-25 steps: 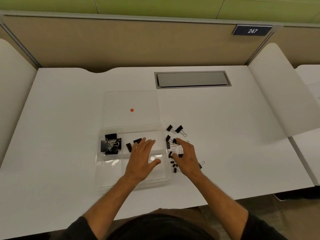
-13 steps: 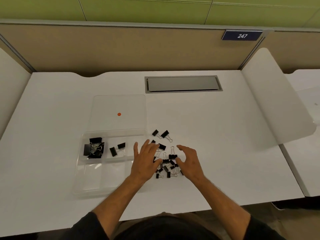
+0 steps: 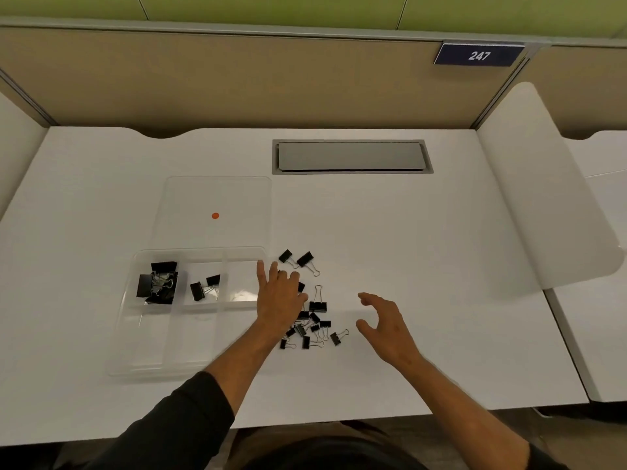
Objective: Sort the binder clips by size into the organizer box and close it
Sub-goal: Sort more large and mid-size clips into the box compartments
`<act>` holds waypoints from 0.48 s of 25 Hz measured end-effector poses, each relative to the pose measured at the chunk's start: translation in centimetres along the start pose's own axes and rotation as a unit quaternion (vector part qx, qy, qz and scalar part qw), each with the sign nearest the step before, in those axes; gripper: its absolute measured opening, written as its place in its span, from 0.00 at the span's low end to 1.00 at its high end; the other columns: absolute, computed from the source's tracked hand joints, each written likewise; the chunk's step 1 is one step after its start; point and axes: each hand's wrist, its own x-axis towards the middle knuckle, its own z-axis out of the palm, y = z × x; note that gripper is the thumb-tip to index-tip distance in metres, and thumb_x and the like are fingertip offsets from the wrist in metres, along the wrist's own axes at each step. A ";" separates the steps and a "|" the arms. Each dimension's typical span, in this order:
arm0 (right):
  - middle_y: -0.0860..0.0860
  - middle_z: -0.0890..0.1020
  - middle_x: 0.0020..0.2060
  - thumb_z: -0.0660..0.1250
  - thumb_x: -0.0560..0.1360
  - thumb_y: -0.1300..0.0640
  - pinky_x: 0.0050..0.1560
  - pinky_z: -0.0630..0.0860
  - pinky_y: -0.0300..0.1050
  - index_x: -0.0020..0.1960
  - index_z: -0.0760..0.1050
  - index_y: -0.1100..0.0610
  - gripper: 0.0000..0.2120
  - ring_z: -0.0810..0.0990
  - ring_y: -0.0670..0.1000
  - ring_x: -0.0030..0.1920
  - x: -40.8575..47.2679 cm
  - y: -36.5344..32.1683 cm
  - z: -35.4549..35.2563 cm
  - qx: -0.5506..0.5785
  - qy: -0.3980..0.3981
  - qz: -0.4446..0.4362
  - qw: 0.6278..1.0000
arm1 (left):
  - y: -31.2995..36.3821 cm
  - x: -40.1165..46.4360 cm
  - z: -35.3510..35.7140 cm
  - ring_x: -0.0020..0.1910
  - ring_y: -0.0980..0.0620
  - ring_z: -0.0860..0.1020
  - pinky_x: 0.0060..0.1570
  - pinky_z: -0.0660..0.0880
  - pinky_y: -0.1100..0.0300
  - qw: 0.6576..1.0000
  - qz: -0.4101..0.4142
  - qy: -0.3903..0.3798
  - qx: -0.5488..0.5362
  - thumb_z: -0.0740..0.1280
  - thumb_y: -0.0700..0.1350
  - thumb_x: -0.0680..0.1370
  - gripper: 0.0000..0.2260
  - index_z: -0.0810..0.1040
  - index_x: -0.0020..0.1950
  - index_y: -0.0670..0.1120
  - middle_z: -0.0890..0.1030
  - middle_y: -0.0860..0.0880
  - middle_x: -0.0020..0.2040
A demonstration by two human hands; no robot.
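Note:
A clear organizer box [image 3: 135, 334] lies open on the white desk, its lid [image 3: 217, 198] folded flat behind it. Large black binder clips [image 3: 157, 283] fill its back left compartment, and two medium clips [image 3: 205, 287] sit in the one beside it. A loose pile of small black clips [image 3: 314, 329] lies just right of the box, with two medium clips [image 3: 298, 260] behind it. My left hand [image 3: 280, 296] is spread flat over the pile's left side, hiding some clips. My right hand [image 3: 386, 322] hovers open to the right of the pile, holding nothing.
A grey cable hatch [image 3: 351, 157] is set into the desk at the back. A white curved divider [image 3: 543, 198] rises on the right, a tan partition wall behind. The desk's front edge [image 3: 305, 425] runs close to my body.
My left hand moved from over the box to the clip pile. My right hand drew off the pile to the right and opened. The view shifted, so everything sits further left.

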 end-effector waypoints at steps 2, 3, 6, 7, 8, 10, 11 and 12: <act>0.41 0.73 0.62 0.68 0.76 0.56 0.62 0.65 0.39 0.71 0.66 0.46 0.25 0.66 0.43 0.65 0.0 0.3 -0.5 0.000 -0.002 -0.001 1.000 | 0.5 0.4 0.4 0.74 0.43 0.61 0.68 0.31 0.38 1.000 -0.012 0.001 0.012 0.59 0.62 0.78 0.21 0.74 0.65 0.51 0.78 0.47 0.61; 0.41 0.73 0.62 0.68 0.76 0.56 0.62 0.66 0.40 0.71 0.66 0.45 0.25 0.66 0.43 0.65 0.0 0.3 -0.7 0.001 -0.003 0.000 1.000 | 0.7 0.6 0.5 0.74 0.43 0.62 0.68 0.31 0.39 1.000 -0.015 0.004 0.014 0.59 0.62 0.78 0.21 0.75 0.64 0.51 0.78 0.47 0.61; 0.41 0.73 0.62 0.68 0.76 0.56 0.62 0.68 0.40 0.72 0.66 0.45 0.26 0.66 0.43 0.65 0.3 0.5 -1.2 -0.001 -0.011 -0.004 1.000 | 1.4 1.2 0.8 0.72 0.43 0.64 0.69 0.33 0.38 1.000 -0.016 0.015 0.013 0.61 0.60 0.78 0.18 0.76 0.62 0.52 0.78 0.46 0.60; 0.41 0.73 0.62 0.68 0.76 0.55 0.61 0.68 0.40 0.72 0.66 0.45 0.26 0.66 0.42 0.65 0.4 0.6 -1.3 -0.003 -0.016 -0.004 1.000 | 1.5 1.4 1.0 0.71 0.43 0.65 0.70 0.35 0.37 1.000 -0.014 0.016 0.016 0.62 0.59 0.78 0.17 0.76 0.61 0.52 0.78 0.46 0.58; 0.40 0.73 0.62 0.68 0.76 0.55 0.61 0.68 0.39 0.72 0.66 0.44 0.26 0.66 0.42 0.65 0.6 0.6 -1.4 -0.004 -0.018 -0.005 1.000 | 1.5 1.4 1.3 0.69 0.44 0.67 0.71 0.37 0.36 1.000 -0.013 0.017 0.018 0.63 0.57 0.78 0.15 0.76 0.60 0.51 0.78 0.47 0.57; 0.40 0.73 0.62 0.68 0.76 0.55 0.61 0.68 0.40 0.71 0.66 0.44 0.25 0.66 0.41 0.64 1.1 0.6 -1.4 -0.004 -0.019 -0.008 1.000 | 1.3 1.4 1.9 0.65 0.46 0.70 0.71 0.40 0.36 1.000 -0.008 0.028 0.010 0.65 0.53 0.76 0.13 0.76 0.58 0.50 0.79 0.48 0.53; 0.40 0.73 0.62 0.68 0.76 0.55 0.61 0.68 0.40 0.71 0.66 0.44 0.25 0.66 0.41 0.64 1.3 0.6 -1.3 -0.004 -0.017 -0.010 1.000 | 1.2 1.4 2.1 0.63 0.46 0.71 0.71 0.40 0.37 0.999 -0.005 0.040 -0.002 0.67 0.51 0.75 0.13 0.76 0.58 0.50 0.80 0.49 0.50; 0.40 0.74 0.61 0.68 0.76 0.55 0.61 0.67 0.40 0.71 0.67 0.45 0.25 0.66 0.42 0.64 1.5 0.4 -1.1 -0.006 -0.015 -0.012 1.000 | 1.2 1.3 2.1 0.61 0.47 0.73 0.71 0.41 0.37 0.998 -0.002 0.054 -0.021 0.69 0.51 0.73 0.15 0.76 0.58 0.50 0.80 0.50 0.48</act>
